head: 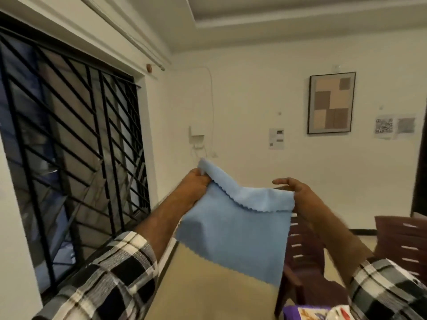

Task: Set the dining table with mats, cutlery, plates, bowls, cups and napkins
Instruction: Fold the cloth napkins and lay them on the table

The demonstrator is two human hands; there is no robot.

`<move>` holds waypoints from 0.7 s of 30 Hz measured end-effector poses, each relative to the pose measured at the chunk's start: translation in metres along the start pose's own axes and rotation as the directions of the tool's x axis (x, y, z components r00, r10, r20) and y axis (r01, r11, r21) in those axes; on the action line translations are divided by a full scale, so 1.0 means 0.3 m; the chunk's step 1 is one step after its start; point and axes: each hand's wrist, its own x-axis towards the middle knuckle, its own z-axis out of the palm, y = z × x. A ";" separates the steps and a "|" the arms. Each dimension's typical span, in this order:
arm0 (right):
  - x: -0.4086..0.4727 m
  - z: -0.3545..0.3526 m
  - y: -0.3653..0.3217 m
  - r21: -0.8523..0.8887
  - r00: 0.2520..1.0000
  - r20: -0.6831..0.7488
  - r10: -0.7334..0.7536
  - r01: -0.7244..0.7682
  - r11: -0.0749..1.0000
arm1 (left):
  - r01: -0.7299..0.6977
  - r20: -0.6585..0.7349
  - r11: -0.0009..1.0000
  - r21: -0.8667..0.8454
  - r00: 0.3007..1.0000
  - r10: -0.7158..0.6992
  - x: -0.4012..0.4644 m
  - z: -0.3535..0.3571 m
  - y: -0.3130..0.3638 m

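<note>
Evidently we held the napkin [233, 227] up over the table [203, 294], our left hand [194, 185] pinching its ten-o'clock corner and our right hand [298, 195] gripping the two-o'clock one, thumb raised, probably to spread it flat before laying it.

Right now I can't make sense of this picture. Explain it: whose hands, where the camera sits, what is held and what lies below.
There is no machine here. The single picture comes from a camera worn on a person's head, looking forward and down, so the two arms in checked sleeves are that person's own. The left hand grips one top corner of a light blue cloth, the right hand holds the other, and the cloth hangs spread in the air. Below it is a beige table. A dark red chair stands to its right. Colourful packets at the bottom edge are too cropped to identify.
</note>
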 end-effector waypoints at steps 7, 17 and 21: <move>0.112 0.056 -0.079 -0.151 0.980 -0.170 0.104 -0.130 0.980 | -0.077 -0.103 0.969 0.235 0.989 0.104 0.116 0.101 0.232; 0.106 0.210 -0.155 -0.078 0.897 0.408 -0.171 0.221 0.972 | -0.189 0.091 0.752 0.631 0.981 0.170 0.226 0.110 0.361; 0.154 0.210 -0.184 -0.295 0.923 0.160 -0.349 0.382 0.876 | -0.264 0.262 0.659 0.704 0.959 0.104 0.234 0.019 0.424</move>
